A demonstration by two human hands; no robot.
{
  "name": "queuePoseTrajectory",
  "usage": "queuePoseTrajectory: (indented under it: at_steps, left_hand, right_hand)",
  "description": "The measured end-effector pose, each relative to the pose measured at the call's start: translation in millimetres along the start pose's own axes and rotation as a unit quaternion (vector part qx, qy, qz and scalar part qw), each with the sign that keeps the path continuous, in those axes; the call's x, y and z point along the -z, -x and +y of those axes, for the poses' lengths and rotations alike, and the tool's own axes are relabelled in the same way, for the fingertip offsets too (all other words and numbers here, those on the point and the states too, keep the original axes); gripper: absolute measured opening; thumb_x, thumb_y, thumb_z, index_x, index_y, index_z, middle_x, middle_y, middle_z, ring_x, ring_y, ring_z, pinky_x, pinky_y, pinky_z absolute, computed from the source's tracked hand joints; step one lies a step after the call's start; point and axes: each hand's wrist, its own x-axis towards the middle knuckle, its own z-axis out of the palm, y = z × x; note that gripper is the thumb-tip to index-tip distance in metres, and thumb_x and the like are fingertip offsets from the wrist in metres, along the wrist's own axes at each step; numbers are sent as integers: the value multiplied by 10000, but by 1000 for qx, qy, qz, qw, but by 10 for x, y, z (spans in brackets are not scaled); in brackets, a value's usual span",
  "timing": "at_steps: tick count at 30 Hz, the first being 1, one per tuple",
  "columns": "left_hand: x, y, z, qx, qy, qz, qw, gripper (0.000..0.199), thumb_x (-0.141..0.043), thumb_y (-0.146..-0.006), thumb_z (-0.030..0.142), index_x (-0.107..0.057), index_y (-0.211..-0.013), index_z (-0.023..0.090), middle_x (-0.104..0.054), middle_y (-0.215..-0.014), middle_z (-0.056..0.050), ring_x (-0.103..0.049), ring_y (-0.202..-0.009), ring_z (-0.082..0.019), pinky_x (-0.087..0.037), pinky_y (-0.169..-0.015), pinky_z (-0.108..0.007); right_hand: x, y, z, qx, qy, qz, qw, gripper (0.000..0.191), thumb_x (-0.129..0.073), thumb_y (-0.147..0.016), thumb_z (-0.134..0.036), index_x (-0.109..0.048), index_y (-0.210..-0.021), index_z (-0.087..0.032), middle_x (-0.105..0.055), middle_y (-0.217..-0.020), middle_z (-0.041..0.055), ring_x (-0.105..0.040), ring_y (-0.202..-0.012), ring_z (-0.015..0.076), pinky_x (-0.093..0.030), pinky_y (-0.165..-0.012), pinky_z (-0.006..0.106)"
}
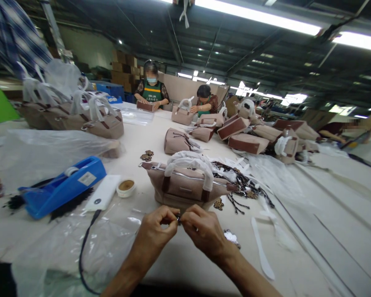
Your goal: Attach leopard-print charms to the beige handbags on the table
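Observation:
My left hand (pixel 159 229) and my right hand (pixel 205 229) meet in front of a taupe handbag (pixel 185 185). Both are closed in a pinch on a small dark piece (pixel 178 218) between the fingertips, mostly hidden, too small to name. The handbag stands upright, with a silver zipper, brown leather straps and handles wrapped in white film. Right of it lie a leopard-patterned flower piece (pixel 218 203) and dark knotted cords (pixel 237 204). A shiny flower-shaped piece (pixel 231 237) rests beyond my right wrist.
At left are a blue tape dispenser (pixel 68 185), a white power bank (pixel 104 192) with a cable, and a round tin (pixel 125 188). A white strip (pixel 261 249) lies at right. More handbags (pixel 249 142) are piled behind. Two people in green aprons work across the table (pixel 142 140).

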Motion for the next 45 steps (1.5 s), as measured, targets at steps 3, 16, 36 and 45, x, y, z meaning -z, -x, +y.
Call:
queuePoseTrajectory:
  at_steps: [3, 16, 36, 45]
  left_hand:
    - [-1, -4, -1, 18, 5, -5, 1000, 156, -568, -723, 160, -622, -588, 217, -742, -796, -36, -695, -889, -241, -524, -765, -309]
    - [74, -76, -180, 73, 174, -76, 979, 118, -683, -712, 238, -688, -612, 176, -728, -1068, -125, -622, -1099, -304, -513, -839, -345]
    - [-75, -115, -154, 175, 344, -46, 921, 213, -755, -689, 309, -671, -719, 115, -579, -521, 25, -477, -467, -72, -401, -468, -176]
    - [-191, -135, -72, 116, 282, -19, 952, 206, -703, -749, 335, -632, -720, 144, -583, -547, 33, -513, -532, -99, -427, -549, -207]
  right_hand:
    - [34, 12, -2, 26, 34, -25, 999, 229, -484, -953, -213, -705, -1009, -243, -658, -801, 52, -585, -667, 139, -389, -600, 239]
    - [-57, -26, 108, -110, -232, 29, 966, 164, -639, -872, -258, -762, -979, -261, -712, -963, 71, -648, -886, 205, -493, -783, 314]
    - [-24, -37, -57, -299, -476, 32, 827, 193, -664, -748, -263, -676, -913, -164, -640, -707, -3, -574, -603, 133, -465, -572, 251]
    - [-2, 27, -68, -271, -344, 87, 895, 124, -628, -800, -255, -586, -720, -169, -541, -605, -38, -464, -561, 103, -365, -512, 216]
